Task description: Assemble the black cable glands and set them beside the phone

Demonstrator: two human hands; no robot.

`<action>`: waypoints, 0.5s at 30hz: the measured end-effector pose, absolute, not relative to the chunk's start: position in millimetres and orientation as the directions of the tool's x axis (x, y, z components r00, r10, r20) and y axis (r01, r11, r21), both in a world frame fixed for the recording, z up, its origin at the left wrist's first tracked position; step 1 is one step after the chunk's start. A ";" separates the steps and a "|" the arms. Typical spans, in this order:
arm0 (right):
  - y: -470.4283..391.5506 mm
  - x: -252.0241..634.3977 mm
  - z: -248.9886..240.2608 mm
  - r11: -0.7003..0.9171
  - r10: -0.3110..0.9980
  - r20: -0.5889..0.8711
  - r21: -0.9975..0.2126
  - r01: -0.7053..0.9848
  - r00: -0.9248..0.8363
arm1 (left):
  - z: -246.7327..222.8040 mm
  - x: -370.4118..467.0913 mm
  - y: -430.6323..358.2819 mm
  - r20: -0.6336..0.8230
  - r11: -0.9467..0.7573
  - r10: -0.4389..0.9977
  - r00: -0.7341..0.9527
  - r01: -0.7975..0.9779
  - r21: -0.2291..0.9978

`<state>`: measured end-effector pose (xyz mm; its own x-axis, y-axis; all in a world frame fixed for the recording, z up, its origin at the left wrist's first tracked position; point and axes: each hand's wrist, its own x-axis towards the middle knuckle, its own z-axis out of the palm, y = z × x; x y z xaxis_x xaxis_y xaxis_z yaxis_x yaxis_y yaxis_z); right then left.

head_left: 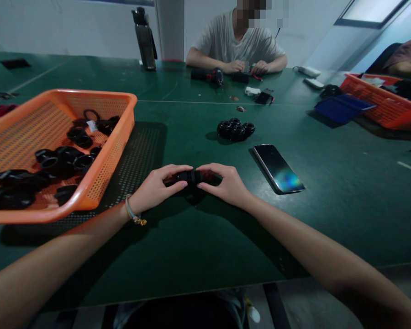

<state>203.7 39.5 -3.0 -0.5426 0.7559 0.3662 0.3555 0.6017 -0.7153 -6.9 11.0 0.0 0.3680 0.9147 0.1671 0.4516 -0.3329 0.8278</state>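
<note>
Just above the green table, a small black cylindrical part [192, 177] lies sideways between my two hands. My left hand [160, 183] grips its left end with thumb and fingers. On the opposite end, my right hand [224, 183] is closed in the same way. The fingers cover both ends of the part, so its full shape is hidden. A cluster of several glossy black ring-shaped pieces [236, 130] sits on the table beyond my right hand. To the left stands an orange plastic basket [106, 169] with several black parts [60, 161] in it.
A phone [279, 169] lies right of my right hand. Across the green table [198, 256], a person [239, 43] handles small items behind a power screwdriver [208, 75]. A dark bottle [145, 41] stands at the back. On the right are a blue tray [344, 108] and another orange basket [387, 109].
</note>
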 end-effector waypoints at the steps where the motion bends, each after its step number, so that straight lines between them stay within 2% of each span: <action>1: 39.7 203.8 -3.2 0.601 0.756 0.365 -0.716 0.355 -0.543 | 0.0 -6.7 11.1 0.169 -0.334 0.915 0.366 0.452 0.827; 15: 40.4 203.8 -4.2 0.592 0.760 0.350 -0.720 0.361 -0.548 | 1.2 -5.6 10.8 0.155 -0.322 0.921 0.357 0.474 0.820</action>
<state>203.8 40.4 -4.2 -0.5482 0.7596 0.3500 0.3609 0.5924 -0.7202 -5.6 10.8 1.2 0.3571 0.9211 0.1553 0.4736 -0.3218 0.8198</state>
